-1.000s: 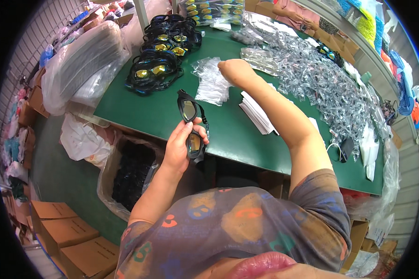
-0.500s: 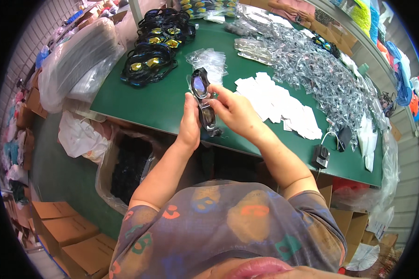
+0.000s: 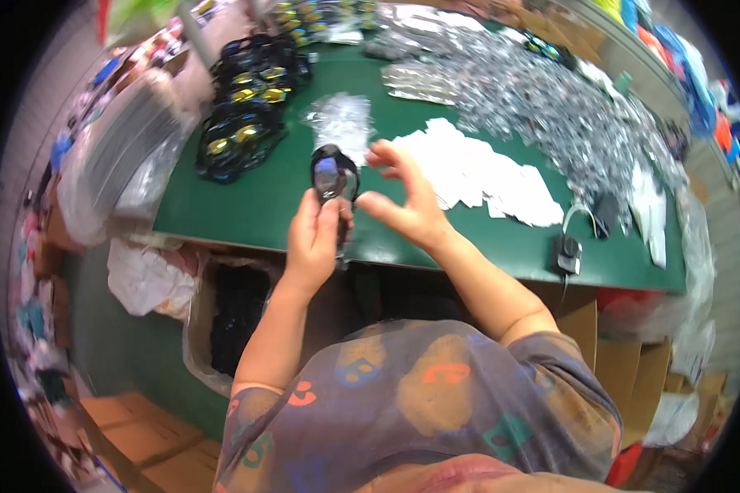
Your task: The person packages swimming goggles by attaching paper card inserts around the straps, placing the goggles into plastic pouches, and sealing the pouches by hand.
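Note:
Black swim goggles (image 3: 327, 176) with a bluish shiny lens are upright above the front edge of the green table. My left hand (image 3: 312, 242) grips them low down, thumb and fingers closed around the lower part. Just to their right, my right hand (image 3: 407, 197) is apart from them, thumb and fingers spread with nothing between them. Beyond the goggles lies a small heap of clear plastic bags (image 3: 339, 123). A spread of white paper slips (image 3: 469, 172) lies to the right of my right hand.
Black goggles with yellow lenses (image 3: 237, 140) are piled at the back left of the green table (image 3: 222, 215). A broad heap of clear plastic pieces (image 3: 518, 107) covers the back right. A small black device with a cable (image 3: 566, 253) stands near the right front edge. Below is a lined box (image 3: 197, 329).
My right hand has come off the goggles and opened. My left hand has shifted to gripping their lower part. The whole view has swung slightly and blurred.

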Demonstrator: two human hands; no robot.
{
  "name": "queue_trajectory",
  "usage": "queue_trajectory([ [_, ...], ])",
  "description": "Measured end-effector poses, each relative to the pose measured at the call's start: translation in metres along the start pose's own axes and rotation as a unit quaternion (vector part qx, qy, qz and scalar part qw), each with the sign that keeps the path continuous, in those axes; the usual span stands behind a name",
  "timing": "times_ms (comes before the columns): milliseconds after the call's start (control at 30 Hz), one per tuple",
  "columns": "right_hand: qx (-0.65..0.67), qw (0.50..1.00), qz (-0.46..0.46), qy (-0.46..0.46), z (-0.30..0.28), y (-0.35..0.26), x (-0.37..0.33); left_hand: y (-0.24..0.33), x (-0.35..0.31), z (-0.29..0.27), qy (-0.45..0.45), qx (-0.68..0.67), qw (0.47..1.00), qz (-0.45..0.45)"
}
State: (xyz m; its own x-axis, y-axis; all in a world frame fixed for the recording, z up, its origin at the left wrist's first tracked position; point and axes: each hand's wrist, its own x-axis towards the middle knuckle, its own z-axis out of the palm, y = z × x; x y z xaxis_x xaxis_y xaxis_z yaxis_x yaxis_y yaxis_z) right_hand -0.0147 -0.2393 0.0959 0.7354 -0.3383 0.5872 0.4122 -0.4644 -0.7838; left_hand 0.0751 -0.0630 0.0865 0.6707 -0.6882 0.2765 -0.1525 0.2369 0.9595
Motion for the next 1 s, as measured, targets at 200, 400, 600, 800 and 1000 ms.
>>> queue_trajectory([
  [200, 0.205, 0.956, 0.096, -0.188, 0.003, 0.005, -0.032, 0.016, -0.011, -0.044, 0.021, 0.484, 0.854, 0.188],
  [400, 0.227, 0.875, 0.236, -0.358, -0.060, -0.059, -0.054, 0.013, -0.017, -0.071, 0.020, 0.554, 0.801, 0.226],
  [600, -0.021, 0.884, 0.424, -0.198, -0.147, 0.009, 0.003, -0.024, -0.071, -0.010, -0.107, -0.052, 0.979, -0.166],
  [800, -0.540, 0.824, 0.146, -0.090, -0.222, 0.169, 0.067, -0.025, -0.073, 0.014, -0.132, -0.141, 0.951, -0.240],
  [1000, -0.660, 0.730, 0.059, -0.169, -0.195, 0.199, 0.082, -0.012, -0.070, 0.009, -0.071, -0.189, 0.944, -0.262],
])
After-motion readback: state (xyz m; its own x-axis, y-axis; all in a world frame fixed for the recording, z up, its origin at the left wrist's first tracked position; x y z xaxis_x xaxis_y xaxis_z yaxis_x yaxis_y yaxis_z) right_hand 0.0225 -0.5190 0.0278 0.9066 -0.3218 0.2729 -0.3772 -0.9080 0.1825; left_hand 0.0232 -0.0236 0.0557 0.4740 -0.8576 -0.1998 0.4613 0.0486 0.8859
